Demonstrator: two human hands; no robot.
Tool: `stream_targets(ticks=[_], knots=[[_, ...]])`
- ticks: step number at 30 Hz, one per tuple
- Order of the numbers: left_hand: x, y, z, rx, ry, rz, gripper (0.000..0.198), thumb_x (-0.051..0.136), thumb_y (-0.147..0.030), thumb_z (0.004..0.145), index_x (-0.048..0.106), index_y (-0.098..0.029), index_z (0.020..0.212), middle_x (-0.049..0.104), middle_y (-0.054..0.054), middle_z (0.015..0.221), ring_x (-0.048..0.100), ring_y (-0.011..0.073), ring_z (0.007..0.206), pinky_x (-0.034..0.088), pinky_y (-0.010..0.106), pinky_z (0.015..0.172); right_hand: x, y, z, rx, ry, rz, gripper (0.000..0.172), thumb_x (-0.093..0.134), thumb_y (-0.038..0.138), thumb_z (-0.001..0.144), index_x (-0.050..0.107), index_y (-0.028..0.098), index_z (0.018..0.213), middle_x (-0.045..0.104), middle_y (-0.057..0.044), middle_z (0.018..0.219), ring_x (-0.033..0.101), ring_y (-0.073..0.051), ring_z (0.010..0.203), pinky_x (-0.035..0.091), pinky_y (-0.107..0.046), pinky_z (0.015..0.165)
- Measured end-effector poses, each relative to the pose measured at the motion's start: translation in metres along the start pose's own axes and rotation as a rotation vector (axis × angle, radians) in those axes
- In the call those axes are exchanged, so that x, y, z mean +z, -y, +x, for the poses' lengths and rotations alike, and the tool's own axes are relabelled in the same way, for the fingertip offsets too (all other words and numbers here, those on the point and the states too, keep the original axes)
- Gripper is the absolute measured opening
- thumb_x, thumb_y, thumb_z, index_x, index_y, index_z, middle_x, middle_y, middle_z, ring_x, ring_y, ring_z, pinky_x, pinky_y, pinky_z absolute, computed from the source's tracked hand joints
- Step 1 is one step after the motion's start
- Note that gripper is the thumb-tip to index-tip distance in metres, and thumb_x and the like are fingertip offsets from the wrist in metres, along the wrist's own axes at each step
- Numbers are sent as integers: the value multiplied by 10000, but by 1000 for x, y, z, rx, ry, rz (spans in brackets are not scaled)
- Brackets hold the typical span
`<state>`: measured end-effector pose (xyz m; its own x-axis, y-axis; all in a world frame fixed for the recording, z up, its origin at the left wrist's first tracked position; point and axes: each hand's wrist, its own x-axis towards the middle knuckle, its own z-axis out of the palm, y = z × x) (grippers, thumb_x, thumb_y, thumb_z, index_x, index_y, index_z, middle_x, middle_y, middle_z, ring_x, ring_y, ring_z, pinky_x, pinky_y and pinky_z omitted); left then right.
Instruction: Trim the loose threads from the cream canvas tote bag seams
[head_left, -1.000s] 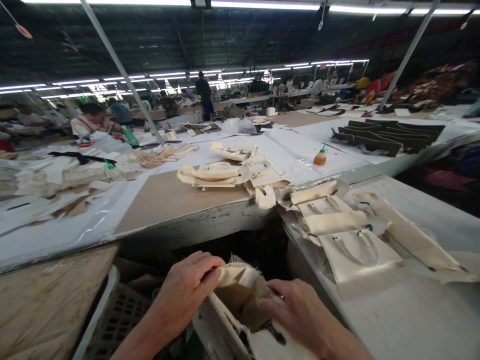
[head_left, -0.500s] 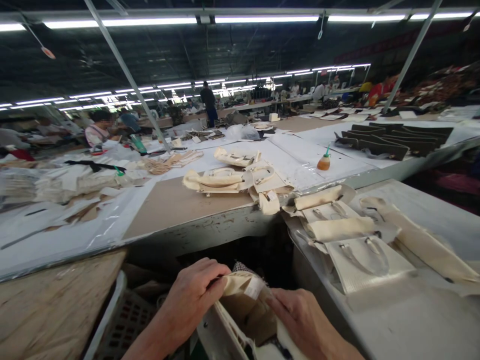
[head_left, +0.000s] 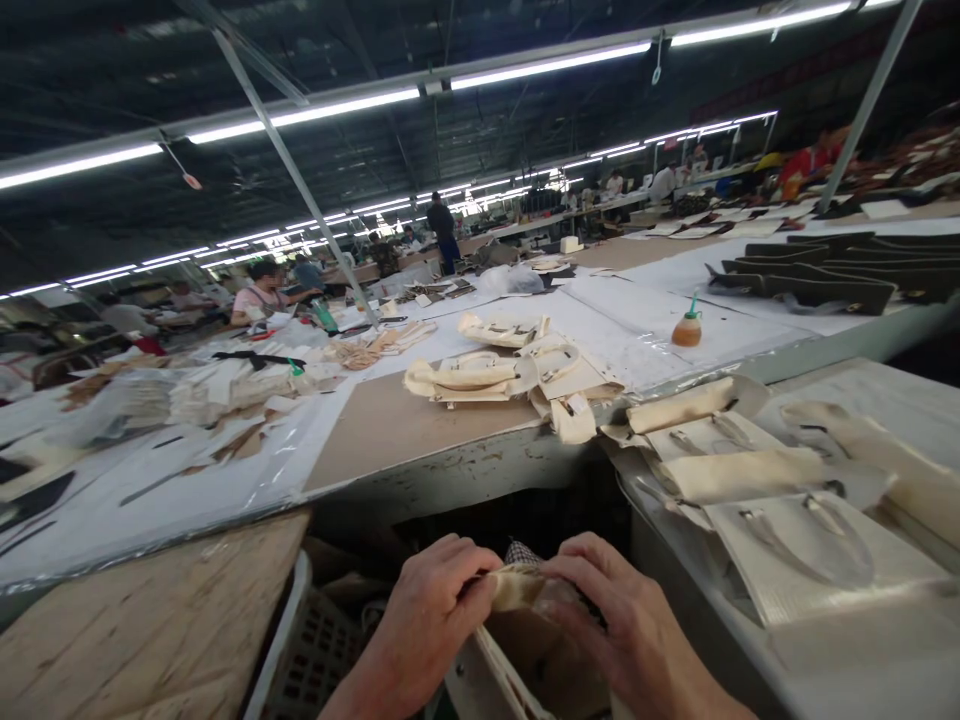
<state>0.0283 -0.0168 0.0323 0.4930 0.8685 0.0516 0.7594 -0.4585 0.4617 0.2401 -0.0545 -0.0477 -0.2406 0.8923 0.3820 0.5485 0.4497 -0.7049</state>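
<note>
Low in the middle of the head view, a cream handbag (head_left: 489, 668) is held with its mouth up, showing a brown inside. My left hand (head_left: 442, 610) is closed on the left end of its far rim, thumb and fingers pinching the edge. On the right part of the same rim, my right hand (head_left: 611, 610) grips with bent fingers, close to the left one. Both hands hide much of the rim, and the bag's lower part runs out of the frame.
Cream bags with handles (head_left: 817, 550) lie on the right table; more cream bags (head_left: 472, 380) lie on the worktable (head_left: 397, 440) ahead. A glue bottle (head_left: 687, 328) stands there, near dark panels (head_left: 817, 275). Below left are a white basket (head_left: 300, 640) and a wooden board (head_left: 150, 620).
My right hand has moved up and left along the rim, closer to my left hand. The white label seen inside the rim is now covered. The view has tilted and turned left.
</note>
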Motion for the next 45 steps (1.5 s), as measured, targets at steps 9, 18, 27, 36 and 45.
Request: stream_targets(ticks=[9,18,27,36,45], knots=[[5,-1,1,25,-2,9,205,499,-110,889,661,-205,806,621,-7,769,572,163,768,407,254,693,9,12,20,-45,-21,-215,185,613,26,774,562,195,830,567,-24,866,567,-201,786,459,-319,662],[6,0,2,36,-2,-20,195,511,-102,883,659,-204,809,622,-13,771,573,156,771,408,252,702,-1,18,30,240,47,1,171,694,74,752,595,204,701,580,26,763,583,-151,740,427,-246,629],[4,2,5,65,14,-4,223,513,-119,890,700,-211,810,645,5,770,574,168,776,424,241,688,13,5,26,-133,-151,-11,143,550,84,832,592,199,758,601,-27,777,565,-169,731,458,-262,629],[2,-1,7,90,-9,-5,239,505,-97,866,674,-193,726,648,2,726,576,155,741,419,224,656,18,2,26,-83,-186,183,146,506,104,880,576,205,802,654,-54,978,640,-169,859,508,-256,740],[7,7,5,32,-17,-154,219,527,-174,888,722,-201,793,629,10,743,584,153,736,420,227,649,18,3,23,229,-80,494,165,582,233,872,469,221,752,667,1,806,601,-148,714,469,-253,661]])
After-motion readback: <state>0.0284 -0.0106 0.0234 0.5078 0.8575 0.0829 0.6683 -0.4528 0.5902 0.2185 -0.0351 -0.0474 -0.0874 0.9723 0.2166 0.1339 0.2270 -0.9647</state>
